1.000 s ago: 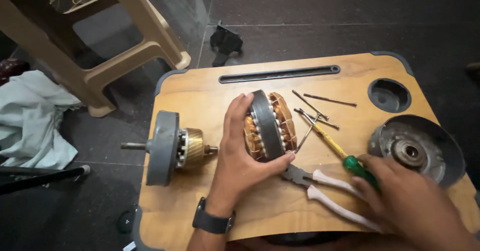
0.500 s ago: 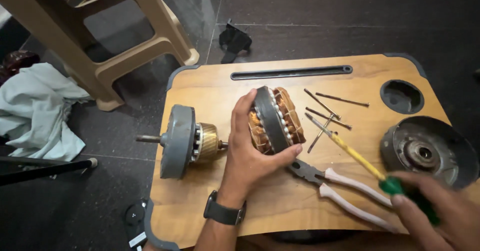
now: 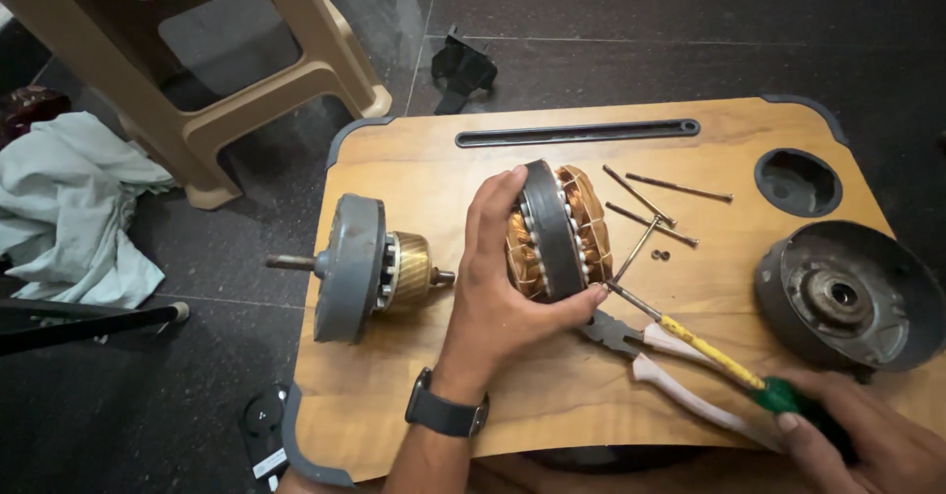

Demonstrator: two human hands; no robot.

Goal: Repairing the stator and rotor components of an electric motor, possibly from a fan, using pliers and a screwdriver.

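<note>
Centre frame on the worktop (image 3: 414, 159), left hand (image 3: 493, 287) grips the copper-wound stator (image 3: 557, 230) upright; right hand (image 3: 867, 440), lower right, holds the screwdriver (image 3: 709, 351), tip at the stator's edge; best keep the stator braced, pry gently.

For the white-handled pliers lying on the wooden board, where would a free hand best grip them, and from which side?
Grip the white-handled pliers around both handles, coming from above on the near side. The handles lie flat and spread toward the board's near edge; the dark jaws sit under the screwdriver shaft.
</note>
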